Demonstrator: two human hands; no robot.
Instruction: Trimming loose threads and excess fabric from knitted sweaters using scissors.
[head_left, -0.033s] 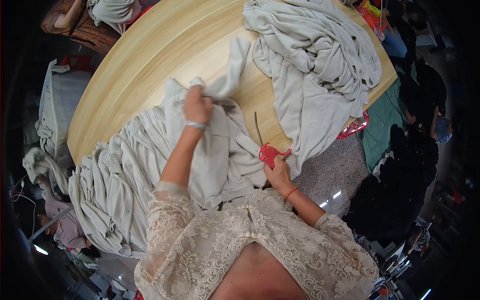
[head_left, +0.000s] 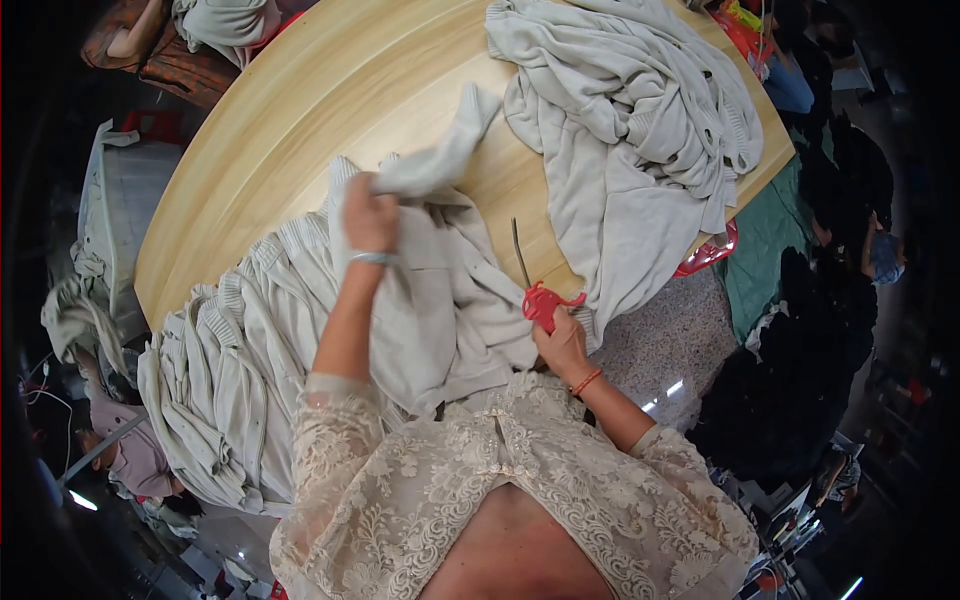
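Note:
My left hand (head_left: pixel 370 215) is closed on a pale grey knitted sleeve (head_left: pixel 440 165), whose end sticks out to the right above the table. The rest of that sweater (head_left: pixel 425 310) lies spread between my arms, its near edge against my body. Motion smears the left fingers a little. My right hand (head_left: pixel 563 345) grips the red handles of a pair of scissors (head_left: pixel 543 302). Their thin dark blades point away from me over bare wood, apart from the sleeve. The right fingers wrap round the handles, partly hidden.
More pale grey sweaters (head_left: pixel 225 370) lie in an overlapping row at the left. A heap of similar knitwear (head_left: pixel 640 130) covers the far right of the wooden table (head_left: pixel 300 110), one part hanging over its edge. Dark cloth (head_left: pixel 780 390) is piled at the right. Other people sit nearby.
My left hand has moved left and slightly nearer to me, drawing the sleeve with it. The right hand and scissors have shifted slightly right.

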